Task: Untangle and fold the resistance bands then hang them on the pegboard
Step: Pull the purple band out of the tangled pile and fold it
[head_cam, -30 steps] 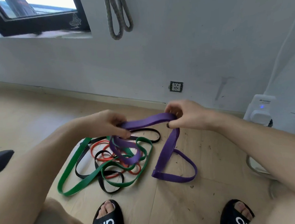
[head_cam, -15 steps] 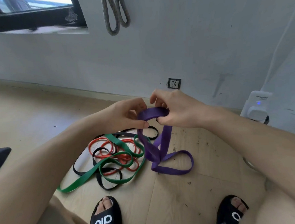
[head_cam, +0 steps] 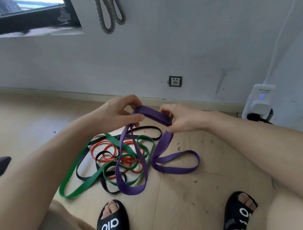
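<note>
A wide purple band (head_cam: 154, 115) is stretched between my two hands above the floor. My left hand (head_cam: 120, 113) pinches its left end and my right hand (head_cam: 179, 118) grips its right end. From each hand a purple loop hangs down to the floor, one over the pile and one to the right. Below lies a tangle of a green band (head_cam: 80, 180), a thin orange band (head_cam: 103, 146) and a thin black band (head_cam: 148, 129). A grey folded band (head_cam: 108, 14) hangs on the wall at the top.
The floor (head_cam: 185, 191) is pale wood planks with small debris. My two feet in black slides (head_cam: 112, 222) stand at the bottom edge. A wall socket (head_cam: 175, 81) and a white plugged-in device (head_cam: 260, 101) sit by the skirting. A dark object (head_cam: 0, 166) pokes in at the left.
My hands have drawn apart, pulling a short stretch of the purple band taut between them. The left hanging loop has dropped lower over the pile.
</note>
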Available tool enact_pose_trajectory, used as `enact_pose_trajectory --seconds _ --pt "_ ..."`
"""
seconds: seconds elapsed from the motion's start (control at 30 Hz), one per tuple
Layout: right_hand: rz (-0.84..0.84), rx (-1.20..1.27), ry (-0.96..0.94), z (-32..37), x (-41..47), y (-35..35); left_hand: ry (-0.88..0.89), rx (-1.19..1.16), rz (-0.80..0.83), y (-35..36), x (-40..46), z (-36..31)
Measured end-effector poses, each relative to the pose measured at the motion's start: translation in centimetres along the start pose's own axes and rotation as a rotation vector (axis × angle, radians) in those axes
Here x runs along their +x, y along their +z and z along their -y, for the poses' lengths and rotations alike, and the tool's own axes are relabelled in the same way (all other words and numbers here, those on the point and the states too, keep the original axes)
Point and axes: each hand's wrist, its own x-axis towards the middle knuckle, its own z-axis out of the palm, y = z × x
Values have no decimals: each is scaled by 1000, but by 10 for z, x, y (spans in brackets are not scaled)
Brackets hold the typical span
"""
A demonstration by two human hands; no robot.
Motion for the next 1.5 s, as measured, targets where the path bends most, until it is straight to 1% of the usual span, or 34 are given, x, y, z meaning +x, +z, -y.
enact_pose_trajectory --seconds 0.1,0.17,0.23,0.3,0.37,0.43,0.53,0.63,0.7,0.8,0.9,1.03,1.1,1.2,1.27,1.37,1.5 --pt "-177 19 -43 3 1 -7 -44 3 -24 -8 -2 8" --pt "-285 76 -36 12 -2 -20 -85 70 33 -13 -4 16" --pt "-326 170 -47 25 -8 -32 -119 141 100 -13 -4 20" --pt "-317 231 -94 42 -15 -36 -102 168 124 -6 -1 18" --pt "-310 239 -143 55 -18 -34 -47 167 114 3 2 15" --pt "-307 225 -180 64 -19 -33 9 113 62 10 5 8" --pt "-305 221 -208 70 -19 -33 144 -35 -50 12 7 -4" --pt "-316 212 -218 68 -20 -37 177 -112 -89 7 8 -12" --pt "-283 174 -190 62 -21 -39 178 -105 -104 4 6 -14" --pt "-161 72 -104 46 -21 -37 184 -176 -146 -1 0 -21" --pt "-89 79 -10 29 -20 -38 176 -202 -136 -2 -6 -25" --pt "-29 67 44 17 -22 -40 119 -315 -164 -9 -9 -18" --pt "-39 42 56 13 -23 -40 61 -234 -114 -17 -9 -6" --pt "-148 64 53 15 -25 -48 -75 30 111 -19 -9 18" --pt "-235 135 3 24 -27 -53 -141 167 221 -11 -7 27" --pt "-303 218 -63 39 -29 -52 -174 251 251 -1 -2 26" --pt "-413 211 -97 49 -27 -48 -158 202 237 1 1 23"
